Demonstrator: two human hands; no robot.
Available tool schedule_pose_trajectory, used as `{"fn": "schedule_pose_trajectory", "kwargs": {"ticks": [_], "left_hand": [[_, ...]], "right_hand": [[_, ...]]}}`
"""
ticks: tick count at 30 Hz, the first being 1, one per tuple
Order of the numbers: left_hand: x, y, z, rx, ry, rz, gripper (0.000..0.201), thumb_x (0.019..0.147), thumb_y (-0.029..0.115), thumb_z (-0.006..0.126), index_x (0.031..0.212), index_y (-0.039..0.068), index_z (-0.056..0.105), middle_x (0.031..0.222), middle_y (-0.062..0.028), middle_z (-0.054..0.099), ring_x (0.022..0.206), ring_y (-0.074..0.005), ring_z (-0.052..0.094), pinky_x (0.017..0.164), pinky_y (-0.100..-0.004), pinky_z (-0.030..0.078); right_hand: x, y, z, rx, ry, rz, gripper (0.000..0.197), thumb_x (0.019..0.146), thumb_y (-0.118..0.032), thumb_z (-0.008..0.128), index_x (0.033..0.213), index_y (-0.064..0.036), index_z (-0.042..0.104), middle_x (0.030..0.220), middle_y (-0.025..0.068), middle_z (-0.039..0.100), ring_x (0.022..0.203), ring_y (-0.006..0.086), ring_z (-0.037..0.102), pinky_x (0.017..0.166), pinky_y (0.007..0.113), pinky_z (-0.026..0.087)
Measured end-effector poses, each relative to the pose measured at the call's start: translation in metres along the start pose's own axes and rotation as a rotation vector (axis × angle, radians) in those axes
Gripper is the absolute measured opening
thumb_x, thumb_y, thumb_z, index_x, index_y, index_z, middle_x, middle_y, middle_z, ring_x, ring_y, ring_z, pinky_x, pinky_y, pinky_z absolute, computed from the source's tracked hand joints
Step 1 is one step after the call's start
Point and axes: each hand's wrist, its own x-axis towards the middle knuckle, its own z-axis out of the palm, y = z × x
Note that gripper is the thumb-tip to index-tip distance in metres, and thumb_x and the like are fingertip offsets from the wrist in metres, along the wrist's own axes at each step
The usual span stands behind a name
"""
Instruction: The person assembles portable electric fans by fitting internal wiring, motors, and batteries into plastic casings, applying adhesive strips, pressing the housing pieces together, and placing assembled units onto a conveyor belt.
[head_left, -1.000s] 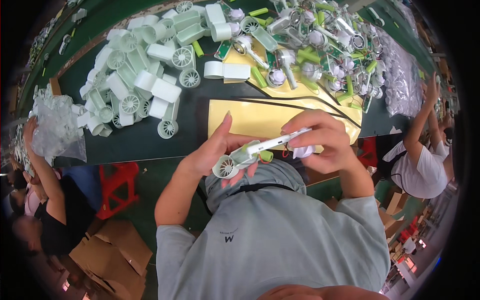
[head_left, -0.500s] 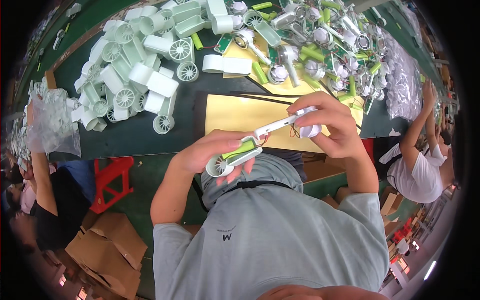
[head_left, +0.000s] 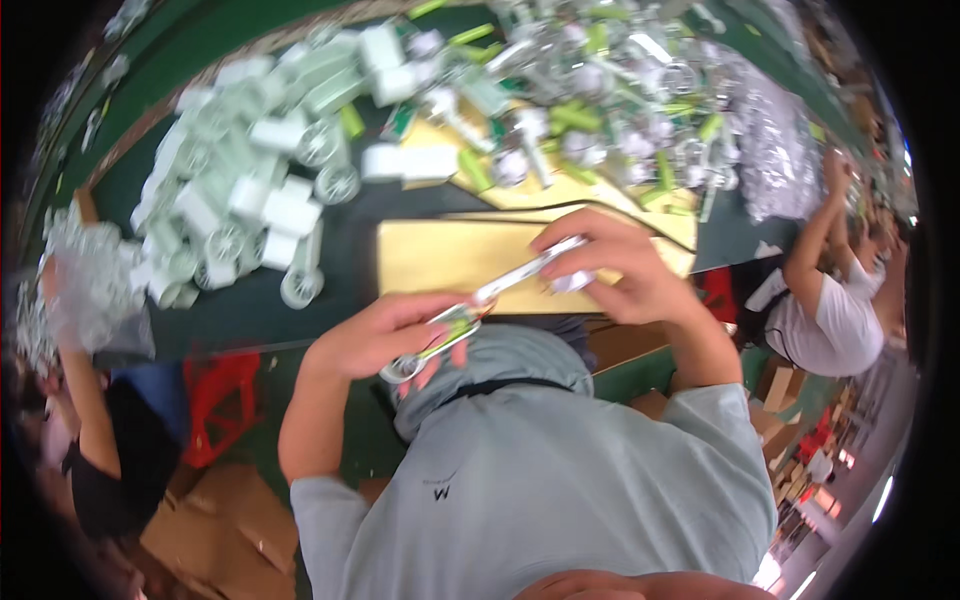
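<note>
Shell (head_left: pixel 450 342) and strip (head_left: pixel 516 279) slant up rightward.
Left hand (head_left: pixel 385 330) clasps shell; right hand (head_left: pixel 622 268) apparently pinches strip. Dark table (head_left: pixel 350 240), green floor (head_left: pixel 268 425).

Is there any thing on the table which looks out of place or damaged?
Nothing looks plainly damaged, though blur may hide small faults. One green cylinder lies beside the pale housings, apart from the heap of mixed parts at right where most green cylinders lie, so it seems slightly out of place.

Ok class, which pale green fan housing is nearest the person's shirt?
The vented housing in the left hand, with a bright green cylinder inside; the heaped housings lie farther off, on the dark table.
</note>
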Motion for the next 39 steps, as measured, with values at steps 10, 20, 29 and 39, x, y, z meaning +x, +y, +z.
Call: {"fn": "schedule_pose_trajectory", "kwargs": {"ticks": [10,20,29,39], "left_hand": [[-0.004,-0.007,0.001,-0.075,-0.018,0.044,0.048,0.097,0.016,0.054,0.137,-0.008,0.044,0.085,-0.0165,0.062,0.053,-0.0189,0.058,0.047,-0.0288,0.049],[-0.009,0.007,0.014,0.171,-0.003,-0.089,0.04,0.099,0.008,0.053,0.137,0.0,0.044,0.088,-0.0065,0.065,0.06,-0.0096,0.059,0.051,-0.025,0.048],[-0.013,0.038,0.027,0.285,0.027,-0.201,0.039,0.097,0.012,0.059,0.126,0.001,0.036,0.085,-0.0098,0.066,0.059,-0.0112,0.059,0.049,-0.0256,0.048],[-0.01,0.027,0.017,-0.073,0.341,0.255,0.027,0.101,0.014,0.054,0.124,0.003,0.048,0.109,-0.012,0.063,0.078,-0.0173,0.067,0.058,-0.0292,0.056]], "right_hand": [[0.0,-0.007,0.005,0.125,-0.002,-0.175,0.05,0.071,0.018,0.051,0.109,-0.0074,0.071,0.12,0.0129,0.062,0.105,0.0283,0.062,0.086,0.037,0.051],[0.0,-0.002,0.016,0.434,-0.686,0.34,0.05,0.073,-0.003,0.062,0.118,-0.0051,0.041,0.107,0.013,0.057,0.098,0.0272,0.059,0.09,0.038,0.047],[0.011,-0.013,0.075,0.574,-0.272,0.261,0.046,0.088,-0.02,0.075,0.118,-0.0079,0.042,0.072,0.0035,0.055,0.065,0.0123,0.053,0.058,0.03,0.041],[0.008,-0.008,0.078,0.282,0.07,0.284,0.03,0.089,-0.025,0.073,0.109,-0.0082,0.058,0.083,0.0097,0.069,0.068,0.0217,0.068,0.064,0.033,0.051]]}}
